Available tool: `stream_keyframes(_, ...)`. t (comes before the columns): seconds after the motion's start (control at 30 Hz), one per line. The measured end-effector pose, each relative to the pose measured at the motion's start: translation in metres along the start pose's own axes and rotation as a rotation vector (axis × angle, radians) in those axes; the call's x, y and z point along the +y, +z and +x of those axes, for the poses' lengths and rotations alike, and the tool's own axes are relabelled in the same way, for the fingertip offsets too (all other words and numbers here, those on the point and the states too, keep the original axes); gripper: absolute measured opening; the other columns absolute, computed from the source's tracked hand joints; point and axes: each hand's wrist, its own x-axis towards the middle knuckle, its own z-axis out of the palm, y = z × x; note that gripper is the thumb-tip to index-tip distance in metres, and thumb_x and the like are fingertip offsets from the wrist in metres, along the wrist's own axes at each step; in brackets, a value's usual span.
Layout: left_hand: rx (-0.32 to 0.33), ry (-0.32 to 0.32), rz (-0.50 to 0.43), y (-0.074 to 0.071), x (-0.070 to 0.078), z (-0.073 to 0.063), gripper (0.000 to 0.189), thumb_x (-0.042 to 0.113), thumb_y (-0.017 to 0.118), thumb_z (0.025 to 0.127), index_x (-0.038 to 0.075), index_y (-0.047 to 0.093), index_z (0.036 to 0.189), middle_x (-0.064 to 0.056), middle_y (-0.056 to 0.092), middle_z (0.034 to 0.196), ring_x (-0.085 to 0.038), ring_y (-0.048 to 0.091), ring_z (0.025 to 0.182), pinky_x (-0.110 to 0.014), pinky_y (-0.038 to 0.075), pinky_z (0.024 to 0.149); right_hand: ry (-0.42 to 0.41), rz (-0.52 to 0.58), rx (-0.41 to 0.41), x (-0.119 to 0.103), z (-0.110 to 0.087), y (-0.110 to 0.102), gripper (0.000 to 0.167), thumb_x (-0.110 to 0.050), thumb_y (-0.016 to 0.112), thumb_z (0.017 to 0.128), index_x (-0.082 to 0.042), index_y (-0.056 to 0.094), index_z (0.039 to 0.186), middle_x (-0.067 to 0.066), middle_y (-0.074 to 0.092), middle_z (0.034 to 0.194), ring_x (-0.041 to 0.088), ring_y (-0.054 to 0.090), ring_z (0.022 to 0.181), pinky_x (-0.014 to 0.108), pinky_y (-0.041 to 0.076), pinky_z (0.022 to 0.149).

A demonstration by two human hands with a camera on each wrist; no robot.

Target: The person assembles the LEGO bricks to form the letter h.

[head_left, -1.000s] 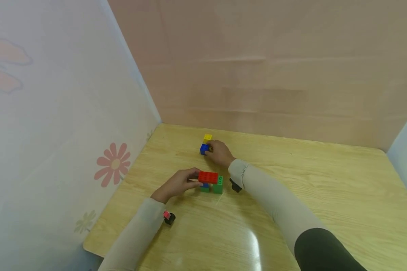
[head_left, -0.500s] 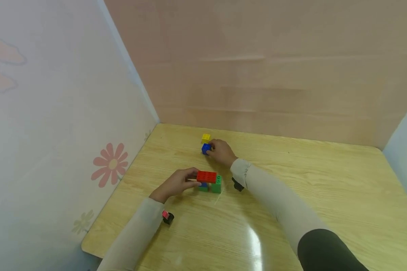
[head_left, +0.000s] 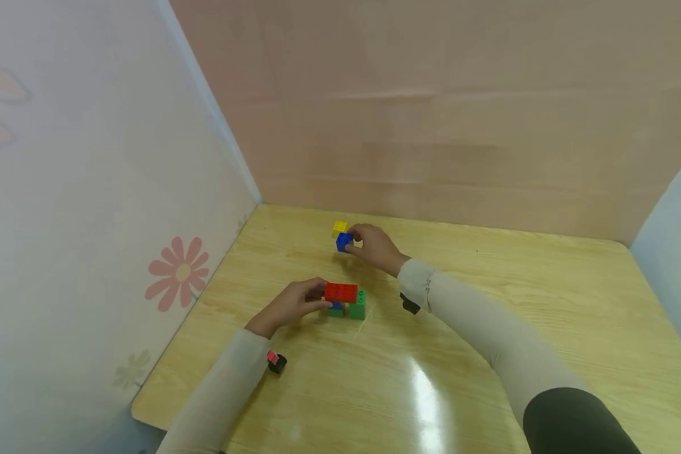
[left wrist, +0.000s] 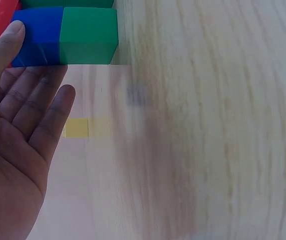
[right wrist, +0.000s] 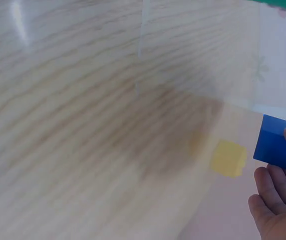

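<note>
In the centre of the head view, the right hand [head_left: 377,247] is grasping a blue cube [head_left: 344,243], thumb on the near side and fingertips at the back, and a shadow is falling on the tabletop [head_left: 516,296] just below! Right behind that cube, slightly to its upper left, a yellow block [head_left: 340,228] is sitting near the far edge of the table. Down below centre, the left hand [head_left: 292,306] is coming in from the left and is gripping the little build: its thumb is pressing on a blue support block [left wrist: 40,37], and its longer fingers are reaching round behind, as the upper left of the left wrist view is showing. That blue support block is resting on a green base block [left wrist: 88,36], a tall green block [head_left: 358,305] is standing to the right, and a red block [head_left: 341,292] is lying across the top, studs facing up. Over in the right wrist view, the blue cube is showing at the right edge, pinched by thumb and fingers, while the yellow block is appearing blurred to its lower left. Pale sleeves [head_left: 488,334] are stretching in from the bottom of the head view, a bright glare [head_left: 425,403] is shining at lower centre, and at far left a pink flower [head_left: 178,272] is decorating the pale wall [head_left: 91,157].
</note>
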Motion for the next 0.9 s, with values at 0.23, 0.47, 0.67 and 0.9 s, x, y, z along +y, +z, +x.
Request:
stream_keyframes(0.23,0.000,-0.014,-0.021,0.000,-0.007,-0.002,0.036,0.042,0.065,0.092,0.025,0.060,0.124,0.008,0.065,0.120,-0.010,0.062,0.110,-0.034,0.050,0.096,-0.047,0.041,-0.005,-0.016,-0.017,-0.016,0.041,-0.037,0.070,0.091,-0.010,0.061,0.121,0.002,0.064,0.109,0.021,0.061,0.101,0.038,0.051,0.089)
stream_keyframes(0.47,0.010,0.011,-0.051,0.000,-0.010,-0.006,0.035,0.041,0.065,0.092,0.026,0.060,0.124,0.007,0.064,0.121,-0.013,0.062,0.111,-0.035,0.050,0.096,-0.133,0.069,-0.017,-0.037,-0.040,-0.026,0.040,-0.040,0.071,0.089,-0.014,0.060,0.117,-0.003,0.063,0.106,0.011,0.059,0.096,0.034,0.052,0.088)
stream_keyframes(0.67,0.015,0.005,-0.054,0.002,-0.016,-0.008,0.034,0.039,0.064,0.093,0.026,0.060,0.125,0.007,0.064,0.123,-0.014,0.061,0.113,-0.035,0.050,0.096,-0.241,0.100,-0.034,-0.051,-0.062,-0.032,0.035,-0.039,0.072,0.089,-0.017,0.060,0.113,-0.011,0.061,0.103,0.005,0.059,0.095,0.030,0.051,0.088)
stream_keyframes(0.9,0.033,-0.003,-0.069,0.001,-0.018,-0.012,0.031,0.026,0.065,0.095,0.024,0.059,0.125,0.004,0.063,0.125,-0.018,0.061,0.115,-0.040,0.049,0.097,-0.298,0.150,-0.055,-0.063,-0.077,-0.035,0.035,-0.040,0.072,0.088,-0.019,0.058,0.113,-0.012,0.061,0.104,0.003,0.057,0.095,0.028,0.050,0.088)
